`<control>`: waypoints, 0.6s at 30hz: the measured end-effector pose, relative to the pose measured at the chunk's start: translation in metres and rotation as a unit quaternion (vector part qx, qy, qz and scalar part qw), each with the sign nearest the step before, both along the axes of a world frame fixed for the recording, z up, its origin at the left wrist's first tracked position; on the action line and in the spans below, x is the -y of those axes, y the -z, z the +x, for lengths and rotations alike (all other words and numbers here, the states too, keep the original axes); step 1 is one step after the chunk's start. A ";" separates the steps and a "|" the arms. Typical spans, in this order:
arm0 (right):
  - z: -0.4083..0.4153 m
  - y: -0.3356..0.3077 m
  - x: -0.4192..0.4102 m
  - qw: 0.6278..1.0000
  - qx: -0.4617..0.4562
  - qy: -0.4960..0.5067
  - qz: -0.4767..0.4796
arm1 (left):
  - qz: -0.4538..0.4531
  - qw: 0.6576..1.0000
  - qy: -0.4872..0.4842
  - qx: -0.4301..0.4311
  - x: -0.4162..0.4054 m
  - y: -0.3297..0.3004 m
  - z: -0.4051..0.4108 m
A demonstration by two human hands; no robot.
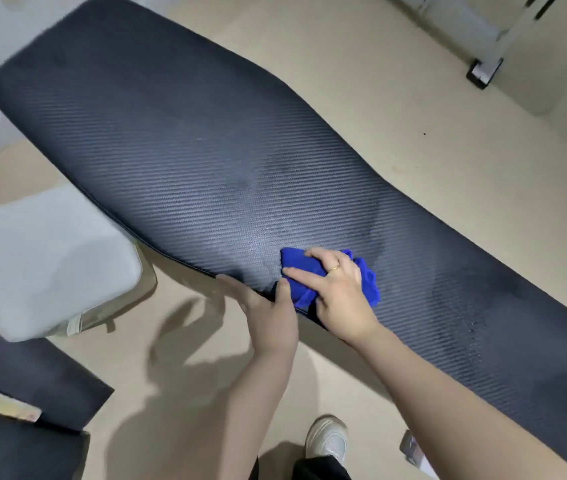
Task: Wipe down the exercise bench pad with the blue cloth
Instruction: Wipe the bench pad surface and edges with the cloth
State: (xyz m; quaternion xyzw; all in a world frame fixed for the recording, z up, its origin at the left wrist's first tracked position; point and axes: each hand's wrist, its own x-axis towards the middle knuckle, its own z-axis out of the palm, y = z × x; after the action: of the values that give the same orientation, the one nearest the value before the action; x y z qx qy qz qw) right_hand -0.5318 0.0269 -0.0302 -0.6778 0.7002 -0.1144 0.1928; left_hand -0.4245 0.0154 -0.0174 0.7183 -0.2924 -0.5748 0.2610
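Note:
The long black textured bench pad (178, 143) runs from upper left to lower right. A crumpled blue cloth (301, 268) lies on the pad near its front edge. My right hand (339, 292) presses down on the cloth with fingers spread over it, a ring on one finger. My left hand (264, 306) rests along the pad's front edge just left of the cloth, its thumb touching the cloth's lower corner. A damp, shiny patch shows on the pad above and left of the cloth.
A grey cushioned stool (46, 261) stands left of the pad. Dark mats (15, 368) lie at the lower left. A metal frame foot (484, 72) is at the top right. My white shoe (327, 441) is on the beige floor below.

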 end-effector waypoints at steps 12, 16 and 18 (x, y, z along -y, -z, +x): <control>-0.024 -0.002 -0.024 0.995 0.035 -0.084 0.042 | 0.106 0.984 -0.139 0.029 -0.005 0.011 -0.050; -0.045 0.003 0.025 0.997 0.021 -0.068 0.020 | 0.095 0.970 -0.224 -0.017 0.002 0.015 -0.057; -0.043 0.010 0.049 0.999 0.018 -0.039 -0.022 | 0.080 0.965 -0.246 -0.049 0.000 0.016 -0.060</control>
State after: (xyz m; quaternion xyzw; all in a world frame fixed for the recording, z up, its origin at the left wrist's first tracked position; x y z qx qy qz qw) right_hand -0.5749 -0.0224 -0.0398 -0.7068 0.6666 -0.1343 0.1951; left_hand -0.4845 0.0158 -0.0329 0.7578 -0.0469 -0.5484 0.3503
